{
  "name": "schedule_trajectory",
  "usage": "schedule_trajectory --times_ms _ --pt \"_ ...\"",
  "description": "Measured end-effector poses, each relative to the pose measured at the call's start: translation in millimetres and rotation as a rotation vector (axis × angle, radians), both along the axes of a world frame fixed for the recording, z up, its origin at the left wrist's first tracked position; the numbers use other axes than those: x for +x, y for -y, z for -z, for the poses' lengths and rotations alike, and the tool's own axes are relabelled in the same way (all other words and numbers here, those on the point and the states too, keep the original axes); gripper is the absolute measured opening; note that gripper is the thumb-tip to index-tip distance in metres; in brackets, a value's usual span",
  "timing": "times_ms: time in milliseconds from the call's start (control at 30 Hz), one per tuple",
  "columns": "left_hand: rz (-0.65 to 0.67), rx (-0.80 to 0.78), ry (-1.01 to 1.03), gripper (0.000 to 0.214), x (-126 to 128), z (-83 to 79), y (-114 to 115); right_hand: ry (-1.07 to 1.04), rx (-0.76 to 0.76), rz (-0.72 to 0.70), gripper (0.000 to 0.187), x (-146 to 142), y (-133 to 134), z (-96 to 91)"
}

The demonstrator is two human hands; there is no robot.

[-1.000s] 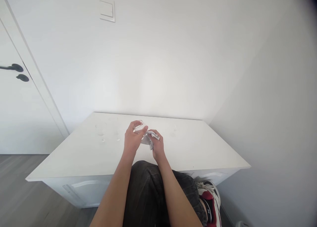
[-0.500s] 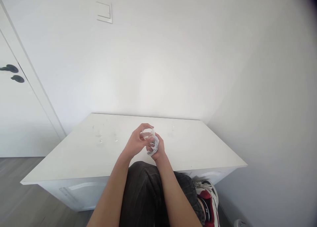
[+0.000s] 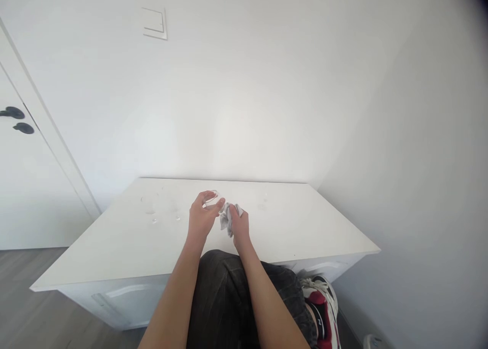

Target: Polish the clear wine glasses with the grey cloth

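Observation:
My left hand (image 3: pixel 202 218) is closed round a small clear glass (image 3: pixel 211 198), holding it just above the white tabletop (image 3: pixel 297 227). My right hand (image 3: pixel 239 227) is bunched round a crumpled grey-white cloth (image 3: pixel 227 216) that touches the glass's right side. Both hands meet over the middle of the table, right in front of me.
Other clear stemmed glasses (image 3: pixel 148 207) stand faintly visible at the table's left, and another small glass (image 3: pixel 264 200) to the right. White walls close in behind and on the right. A door with a dark handle (image 3: pixel 17 120) is at left. My shoe (image 3: pixel 322 308) is below.
The glass was lifted and tilted toward me against the cloth half a second ago; now it is lowered and moved slightly left, with the cloth at its side.

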State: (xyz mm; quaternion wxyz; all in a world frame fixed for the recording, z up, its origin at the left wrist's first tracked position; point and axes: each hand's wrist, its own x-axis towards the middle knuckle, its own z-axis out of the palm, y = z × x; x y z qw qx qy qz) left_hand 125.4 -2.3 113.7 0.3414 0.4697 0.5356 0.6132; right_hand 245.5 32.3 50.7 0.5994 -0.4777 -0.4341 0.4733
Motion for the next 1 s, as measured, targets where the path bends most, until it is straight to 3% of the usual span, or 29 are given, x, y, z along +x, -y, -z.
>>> schedule_trajectory --times_ms 100,200,300,400,500,667,1000 --pt "-0.05 0.012 -0.065 0.045 0.0 -1.9 2.4 0.31 0.187 0.11 0.012 6.2 3.5 -2.7" --pt "-0.122 0.033 -0.13 0.041 0.6 -4.8 5.3 0.485 0.285 0.06 0.027 9.5 8.6 -4.7" --pt "-0.103 -0.009 -0.227 0.039 4.0 -6.6 6.4 0.642 0.256 -0.125 0.031 9.0 10.4 -2.1" --pt "-0.009 -0.082 -0.348 0.039 10.3 -4.0 4.3 0.84 0.152 -0.215 0.017 10.0 7.6 3.8" --pt "0.095 -0.131 -0.397 0.037 18.7 2.9 0.4 1.001 0.015 -0.186 0.018 16.5 3.3 9.1" --pt "0.213 -0.206 -0.399 0.041 39.0 13.2 -4.5 1.176 -0.091 -0.146 0.021 36.4 0.5 11.7" --pt "0.201 -0.245 -0.393 0.041 80.8 30.9 -18.8 1.201 -0.132 -0.112 0.02 76.3 4.9 21.1"
